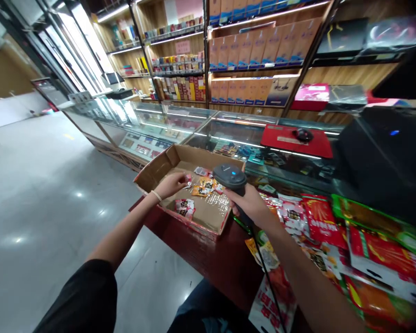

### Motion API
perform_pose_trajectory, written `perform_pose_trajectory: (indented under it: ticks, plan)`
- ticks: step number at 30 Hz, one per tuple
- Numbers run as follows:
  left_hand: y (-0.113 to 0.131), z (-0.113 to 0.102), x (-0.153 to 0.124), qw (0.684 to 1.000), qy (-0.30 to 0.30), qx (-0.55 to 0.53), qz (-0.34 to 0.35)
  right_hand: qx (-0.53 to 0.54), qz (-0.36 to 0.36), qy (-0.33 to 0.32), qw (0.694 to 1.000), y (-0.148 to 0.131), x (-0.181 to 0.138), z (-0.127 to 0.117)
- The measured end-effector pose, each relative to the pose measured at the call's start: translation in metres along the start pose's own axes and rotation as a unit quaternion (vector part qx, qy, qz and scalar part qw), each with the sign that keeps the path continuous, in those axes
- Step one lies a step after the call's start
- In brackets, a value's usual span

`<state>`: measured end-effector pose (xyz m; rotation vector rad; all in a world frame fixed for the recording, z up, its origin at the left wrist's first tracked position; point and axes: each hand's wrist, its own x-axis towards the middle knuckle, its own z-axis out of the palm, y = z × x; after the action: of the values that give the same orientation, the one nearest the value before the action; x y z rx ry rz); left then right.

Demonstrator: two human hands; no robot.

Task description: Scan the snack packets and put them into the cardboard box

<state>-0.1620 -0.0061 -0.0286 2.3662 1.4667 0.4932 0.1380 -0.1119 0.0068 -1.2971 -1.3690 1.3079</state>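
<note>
My right hand [251, 203] is wrapped round the handle of a black barcode scanner [230, 175], whose head carries a lit blue light. A black cable runs down from its handle. Inside a shallow cardboard box [208, 215], my left hand [171, 185] pinches the edge of a small red-and-white snack packet [188, 181]. Several orange packets [205, 186] lie in the box under the scanner's head. A red-and-white packet [185, 208] rests near the box's front wall, and a pale packet [201, 171] lies towards the back.
The box stands on a dark red tabletop [194, 252]. Many snack bags [321, 222] are piled to the right. Behind runs a glass display counter [180, 120] with a red mouse pad [298, 141] and a mouse [303, 135]. A dark monitor [381, 157] stands at right.
</note>
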Motion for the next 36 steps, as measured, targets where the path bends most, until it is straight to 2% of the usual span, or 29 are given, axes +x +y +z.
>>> perform_pose_trajectory:
  ticks: [3,7,12,16,20,24,27,29,30,31,33,36]
  plan:
    - [-0.014,0.007,0.000,0.998,-0.061,0.001,0.005,-0.007,0.008,-0.031,0.999,0.004,0.020,0.012]
    - [-0.019,0.019,-0.002,0.988,-0.149,0.014,0.028,0.008,0.019,-0.065,0.998,0.013,0.034,0.019]
    - [-0.021,0.034,-0.011,0.950,-0.298,0.096,0.022,0.063,0.031,-0.103,0.992,0.015,0.039,0.019]
    - [-0.017,0.039,-0.014,0.926,-0.343,0.156,0.006,0.063,0.054,-0.110,0.990,0.013,0.041,0.018]
    - [-0.007,0.037,-0.009,0.917,-0.374,0.138,-0.010,0.071,0.069,-0.110,0.989,0.015,0.043,0.019]
    - [-0.003,0.032,-0.002,0.944,-0.309,0.108,-0.043,0.079,0.070,-0.101,0.989,0.015,0.042,0.019]
    - [-0.005,0.024,0.003,0.975,-0.211,0.042,-0.055,0.082,0.058,-0.094,0.991,0.014,0.039,0.019]
    - [-0.004,0.017,0.006,0.987,-0.128,-0.052,-0.081,0.084,0.041,-0.078,0.993,0.012,0.035,0.020]
    - [-0.001,0.012,0.006,0.983,-0.087,-0.122,-0.101,0.082,0.033,-0.066,0.994,0.011,0.032,0.020]
    - [0.003,0.007,0.006,0.969,-0.052,-0.207,-0.122,0.079,0.025,-0.054,0.995,0.011,0.029,0.020]
    - [0.015,-0.001,0.004,0.910,0.005,-0.383,-0.155,0.065,0.010,-0.037,0.997,0.009,0.020,0.019]
    - [0.039,-0.007,-0.002,0.832,0.053,-0.529,-0.155,0.031,-0.007,-0.020,0.999,0.005,0.000,0.017]
